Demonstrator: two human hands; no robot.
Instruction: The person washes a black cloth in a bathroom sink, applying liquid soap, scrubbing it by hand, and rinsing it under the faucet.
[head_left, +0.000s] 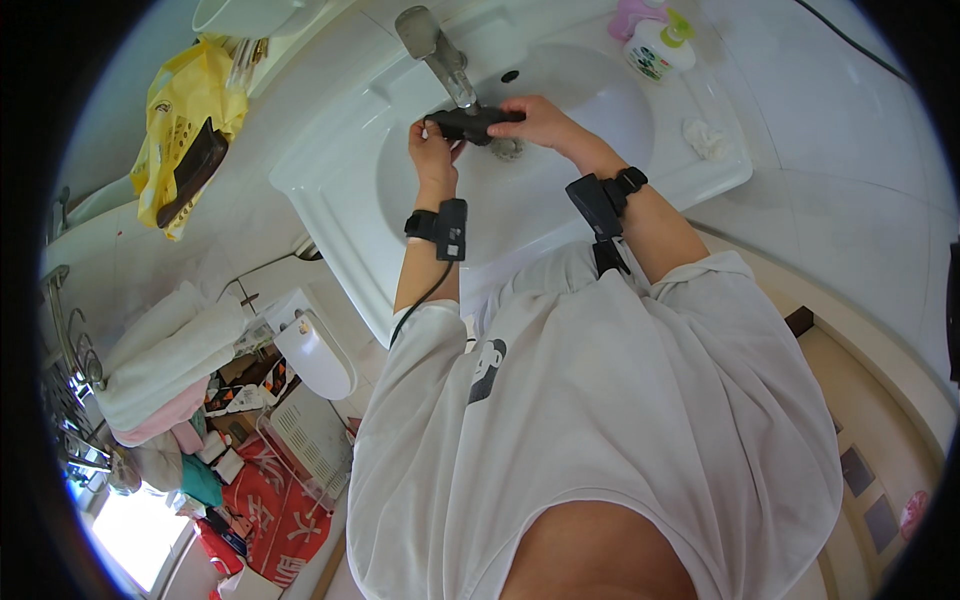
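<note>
Just under the spout of a chrome faucet, I hold a small black soft-looking item stretched sideways; whether it is a sock or a cloth I cannot make out. My left hand pinches its left end, fingers closed. At the other end, my right hand grips it with thumb and fingers. Both hands are over the white washbasin, above the metal drain. Whether water is running does not show clearly. Each wrist wears a black strapped device, the left one with a cable.
A white pump bottle with a green top stands at the basin's back right, beside a pink container. Crumpled white tissue lies on the right rim. A yellow bag is at the left, and a toilet stands beyond it.
</note>
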